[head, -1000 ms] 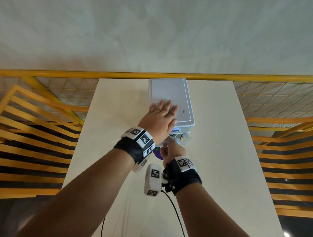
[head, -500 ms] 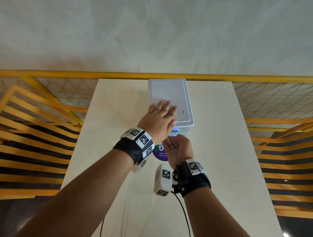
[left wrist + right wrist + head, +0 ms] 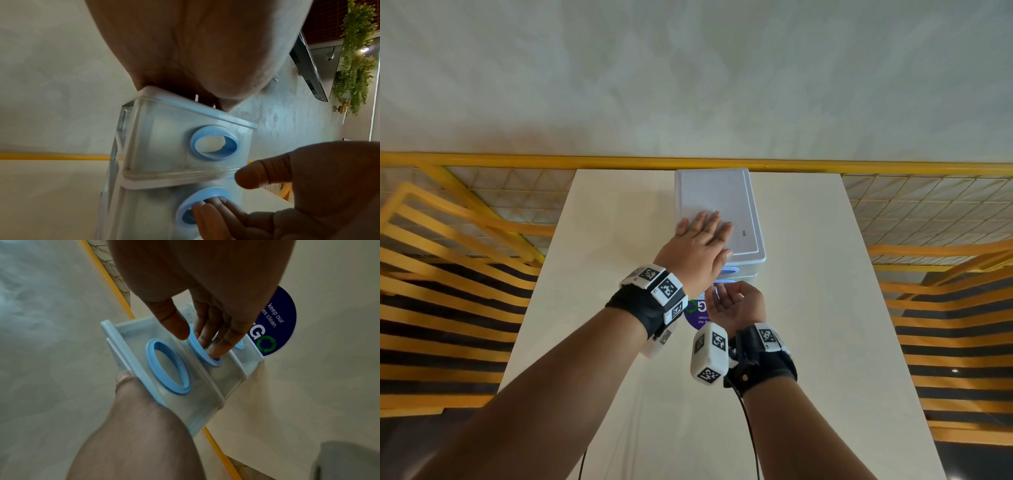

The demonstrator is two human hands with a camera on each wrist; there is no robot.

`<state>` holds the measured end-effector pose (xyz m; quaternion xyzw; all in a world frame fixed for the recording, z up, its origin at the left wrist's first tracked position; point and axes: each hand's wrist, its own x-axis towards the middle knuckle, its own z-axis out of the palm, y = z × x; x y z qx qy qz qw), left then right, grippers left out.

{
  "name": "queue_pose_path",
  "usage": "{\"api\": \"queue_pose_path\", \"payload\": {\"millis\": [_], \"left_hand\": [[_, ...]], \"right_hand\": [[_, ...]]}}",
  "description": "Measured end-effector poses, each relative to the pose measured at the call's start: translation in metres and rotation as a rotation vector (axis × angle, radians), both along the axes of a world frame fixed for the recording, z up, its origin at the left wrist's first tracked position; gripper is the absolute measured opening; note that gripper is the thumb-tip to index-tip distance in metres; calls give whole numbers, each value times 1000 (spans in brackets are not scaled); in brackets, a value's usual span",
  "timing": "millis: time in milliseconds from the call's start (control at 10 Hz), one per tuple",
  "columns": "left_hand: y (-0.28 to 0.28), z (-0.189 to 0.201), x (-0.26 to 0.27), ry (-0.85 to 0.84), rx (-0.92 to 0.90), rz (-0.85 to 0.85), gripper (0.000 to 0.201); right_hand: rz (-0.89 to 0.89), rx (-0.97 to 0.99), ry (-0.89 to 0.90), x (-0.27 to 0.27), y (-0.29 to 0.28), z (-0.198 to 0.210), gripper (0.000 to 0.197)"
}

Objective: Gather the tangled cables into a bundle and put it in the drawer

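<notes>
A small pale plastic drawer unit (image 3: 715,202) stands at the far middle of the white table (image 3: 808,325). It has stacked clear drawers with blue ring handles (image 3: 167,368). My left hand (image 3: 698,246) lies flat on the unit's lid, fingers straight. My right hand (image 3: 732,301) is turned palm up in front of the unit. Its fingertips (image 3: 207,207) are hooked into the ring of the middle drawer (image 3: 197,344), thumb free above it. That drawer's front sits about flush with the others. No cable bundle shows in any view.
A round blue sticker (image 3: 275,318) lies on the table just in front of the unit. A yellow rail (image 3: 585,161) runs along the table's far edge. Yellow slatted benches (image 3: 448,308) flank both sides. Black leads from the wrist cameras (image 3: 751,442) hang toward me.
My right hand has turned from knuckles up to palm up and slipped its fingertips into the middle drawer's ring. The left hand has stayed flat on the lid.
</notes>
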<state>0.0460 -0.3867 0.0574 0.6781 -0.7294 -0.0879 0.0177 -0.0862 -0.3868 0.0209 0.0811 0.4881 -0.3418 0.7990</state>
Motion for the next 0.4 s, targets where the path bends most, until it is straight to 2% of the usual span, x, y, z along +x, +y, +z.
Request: {"api": "queue_pose_path", "payload": {"millis": [100, 200, 300, 400], "left_hand": [[0, 0, 0, 4, 0, 1, 79], [1, 1, 0, -7, 17, 13, 68], [-2, 6, 0, 27, 34, 38, 58], [-2, 17, -1, 111, 51, 69, 58]], "right_hand": [[-3, -25, -15, -1, 1, -4, 23], [68, -79, 4, -8, 0, -7, 23], [228, -183, 111, -17, 0, -7, 26], [451, -287, 292, -33, 9, -2, 25]]}}
